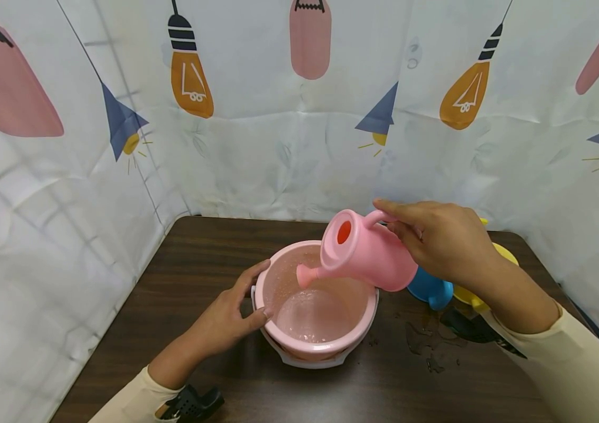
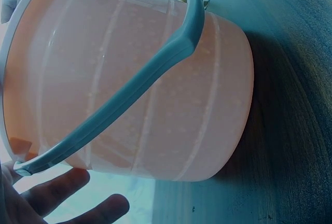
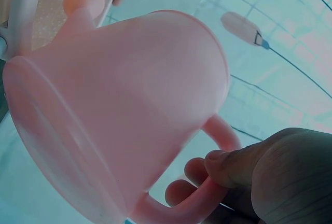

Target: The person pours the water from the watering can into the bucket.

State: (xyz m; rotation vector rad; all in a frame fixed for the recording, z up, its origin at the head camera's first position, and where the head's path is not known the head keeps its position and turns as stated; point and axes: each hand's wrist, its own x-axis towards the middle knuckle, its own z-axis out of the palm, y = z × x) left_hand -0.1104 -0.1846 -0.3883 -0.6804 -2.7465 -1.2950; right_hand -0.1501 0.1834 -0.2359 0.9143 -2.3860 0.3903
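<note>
My right hand [image 1: 431, 235] grips the handle of a pink watering can [image 1: 376, 258], thumb and fingers wrapped round it in the right wrist view. The can is tipped to the left, and its rose [image 1: 306, 275] hangs over the inside of a pink bucket [image 1: 312, 352]. Water shows in the bottom of the bucket. My left hand [image 1: 228, 317] rests against the bucket's left side, fingertips and thumb at the rim. In the left wrist view its lower fingers [image 2: 98, 213] stretch out straight beside the bucket, under the hanging bail handle [image 2: 140, 89].
A blue object [image 1: 431, 289] and a yellow one [image 1: 505, 254] stand behind my right forearm, partly hidden. Water is spilled [image 1: 434, 364] on the dark wooden table [image 1: 215, 235] at the right. A printed cloth [image 1: 257, 158] hangs round the back and left.
</note>
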